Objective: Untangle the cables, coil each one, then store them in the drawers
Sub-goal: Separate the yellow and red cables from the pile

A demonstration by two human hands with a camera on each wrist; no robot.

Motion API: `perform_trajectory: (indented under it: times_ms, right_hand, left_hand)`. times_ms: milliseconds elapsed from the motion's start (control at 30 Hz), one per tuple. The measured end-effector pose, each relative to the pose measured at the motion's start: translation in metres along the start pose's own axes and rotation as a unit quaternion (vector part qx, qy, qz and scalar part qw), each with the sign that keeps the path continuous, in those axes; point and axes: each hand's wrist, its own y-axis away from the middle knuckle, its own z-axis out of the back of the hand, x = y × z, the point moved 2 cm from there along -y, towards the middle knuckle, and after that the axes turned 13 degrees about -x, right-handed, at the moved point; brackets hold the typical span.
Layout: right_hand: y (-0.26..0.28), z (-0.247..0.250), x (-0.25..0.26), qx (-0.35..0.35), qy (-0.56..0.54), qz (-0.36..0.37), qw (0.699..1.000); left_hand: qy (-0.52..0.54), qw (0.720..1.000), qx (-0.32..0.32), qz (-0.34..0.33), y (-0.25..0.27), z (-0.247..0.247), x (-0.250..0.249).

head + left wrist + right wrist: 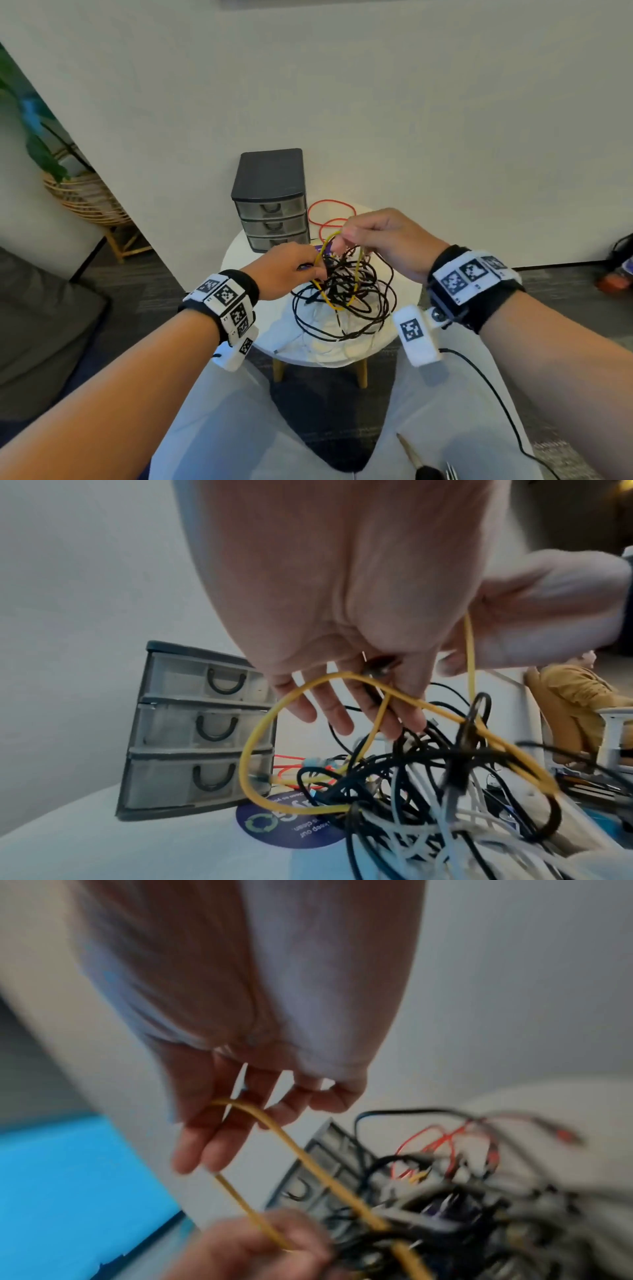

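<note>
My right hand: fingers pinch the yellow cable loop above the tangle. My left hand: fingers curled round the same cable and a dark plug. Tangle: on the round table, just in front of the drawers; red cable beside them.

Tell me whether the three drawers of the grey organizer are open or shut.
All shut. The drawer unit shows three fronts flush with its frame, handles in line, in the left wrist view; the head view agrees.
</note>
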Motion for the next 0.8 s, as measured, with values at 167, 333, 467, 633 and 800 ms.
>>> perform_trajectory:
  times_ms: [167,333,467,633,800]
  right_hand:
    - [0.0,-0.006,0.011,0.043,0.09,-0.112,0.989]
    - [-0.006,-0.011,0.019,0.081,0.149,-0.038,0.985]
    - [0.001,0.001,0.046,0.068,-0.121,0.008,0.99]
    - [0.001,0.021,0.067,0.018,-0.199,0.037,0.979]
    - [-0.001,0.031,0.074,-0.039,-0.053,0.019,0.998]
  left_hand:
    - [-0.015,0.999,-0.023,0.039,-0.001,0.002,-0.003]
    - [0.034,0.999,-0.025,0.03,-0.004,0.002,-0.019]
    - [0.039,0.998,-0.021,0.045,0.005,-0.004,-0.006]
    - [0.02,0.998,-0.016,0.05,0.012,-0.003,0.007]
    - [0.015,0.998,-0.018,0.052,0.014,0.006,0.005]
